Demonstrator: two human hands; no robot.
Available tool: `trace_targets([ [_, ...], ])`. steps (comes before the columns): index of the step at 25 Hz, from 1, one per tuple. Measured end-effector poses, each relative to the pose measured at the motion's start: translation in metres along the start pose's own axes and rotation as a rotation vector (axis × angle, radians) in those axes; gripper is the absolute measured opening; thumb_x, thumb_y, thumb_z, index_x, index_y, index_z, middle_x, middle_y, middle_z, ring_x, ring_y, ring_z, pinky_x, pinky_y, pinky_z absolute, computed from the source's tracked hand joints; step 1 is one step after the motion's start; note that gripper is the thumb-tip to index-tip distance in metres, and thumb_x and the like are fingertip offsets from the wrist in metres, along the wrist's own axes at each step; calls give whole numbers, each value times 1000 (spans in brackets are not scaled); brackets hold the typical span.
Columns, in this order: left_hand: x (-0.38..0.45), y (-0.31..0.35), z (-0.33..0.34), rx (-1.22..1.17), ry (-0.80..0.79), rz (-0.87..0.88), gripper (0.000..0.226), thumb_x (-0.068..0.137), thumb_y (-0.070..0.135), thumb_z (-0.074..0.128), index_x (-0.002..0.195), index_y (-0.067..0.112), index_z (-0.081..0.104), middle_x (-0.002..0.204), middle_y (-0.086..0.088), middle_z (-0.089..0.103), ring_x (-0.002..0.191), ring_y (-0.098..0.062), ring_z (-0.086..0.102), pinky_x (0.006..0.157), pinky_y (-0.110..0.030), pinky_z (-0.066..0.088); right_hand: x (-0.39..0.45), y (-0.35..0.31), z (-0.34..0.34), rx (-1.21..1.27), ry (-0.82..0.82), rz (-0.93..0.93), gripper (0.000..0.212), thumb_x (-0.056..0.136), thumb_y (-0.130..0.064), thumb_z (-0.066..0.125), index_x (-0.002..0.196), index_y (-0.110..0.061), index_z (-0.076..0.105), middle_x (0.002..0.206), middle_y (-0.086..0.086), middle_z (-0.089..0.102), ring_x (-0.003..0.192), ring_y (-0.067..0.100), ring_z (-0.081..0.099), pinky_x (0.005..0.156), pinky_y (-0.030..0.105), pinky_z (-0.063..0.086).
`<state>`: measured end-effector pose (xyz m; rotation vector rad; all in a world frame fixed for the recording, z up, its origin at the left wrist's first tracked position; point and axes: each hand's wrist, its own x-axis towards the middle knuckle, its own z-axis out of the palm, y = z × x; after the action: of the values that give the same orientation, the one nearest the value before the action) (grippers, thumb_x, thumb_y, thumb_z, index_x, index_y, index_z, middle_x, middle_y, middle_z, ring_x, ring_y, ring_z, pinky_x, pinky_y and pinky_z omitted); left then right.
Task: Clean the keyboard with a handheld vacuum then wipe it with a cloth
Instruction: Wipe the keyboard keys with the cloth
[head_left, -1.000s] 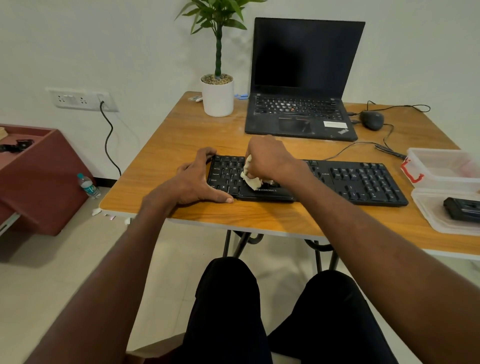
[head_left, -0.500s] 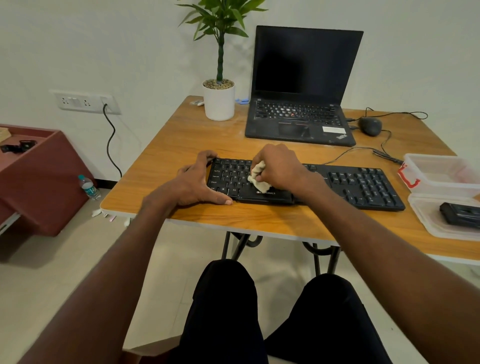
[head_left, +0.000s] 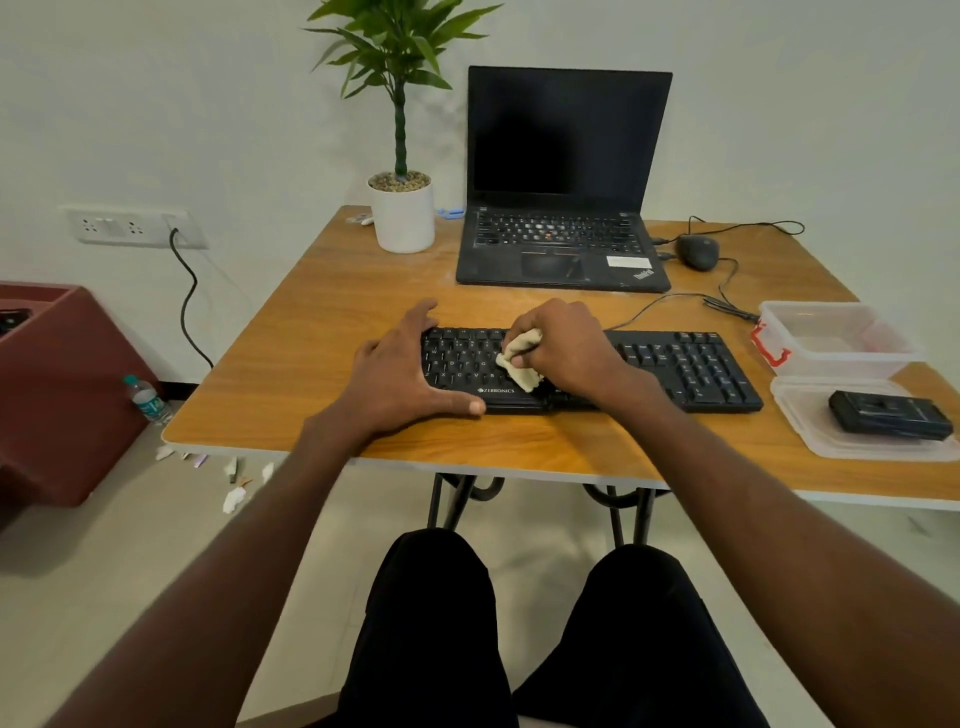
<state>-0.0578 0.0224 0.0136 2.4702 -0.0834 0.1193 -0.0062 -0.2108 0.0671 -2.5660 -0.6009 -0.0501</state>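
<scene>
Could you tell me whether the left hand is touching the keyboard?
Touching. The head view shows the left hand wrapped around the left end of the keyboard, thumb pressed along its front edge and fingers over its back corner, with no gap visible.

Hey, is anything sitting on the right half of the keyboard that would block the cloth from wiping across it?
Nothing visible does. The right hand presses the cloth on the keyboard, whose right half shows bare keys.
</scene>
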Motion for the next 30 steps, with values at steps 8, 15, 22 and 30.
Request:
trace_targets([
  [8,1,-11,7,-2,68,43,137,44,103,69,155,38,23,157,8,50,142,-18,48,122,-56,29,-24,73,-35,-300,132,248,23,84,-10,76,103,-23,78,103,8,74,91,27,68,69,34,52],
  [15,1,-11,8,11,70,37,138,43,104,66,155,36,26,156,6,50,142,-21,48,123,-57,29,-33,56,-25,-232,112,186,15,84,-8,75,92,-20,80,87,6,73,83,22,68,64,30,49],
  [22,1,-12,6,-17,52,22,144,39,102,71,158,38,20,160,7,47,147,-20,43,125,-56,22,-33,7,-1,-346,198,135,9,90,-5,70,97,-10,71,94,10,70,84,26,64,75,40,59],
  [30,5,-29,-29,-302,-222,-19,145,50,54,103,162,46,12,176,10,-10,160,-18,12,129,-44,23,-9,-53,40,-141,153,-51,15,84,-7,73,95,-16,76,92,4,72,89,23,65,79,39,58],
])
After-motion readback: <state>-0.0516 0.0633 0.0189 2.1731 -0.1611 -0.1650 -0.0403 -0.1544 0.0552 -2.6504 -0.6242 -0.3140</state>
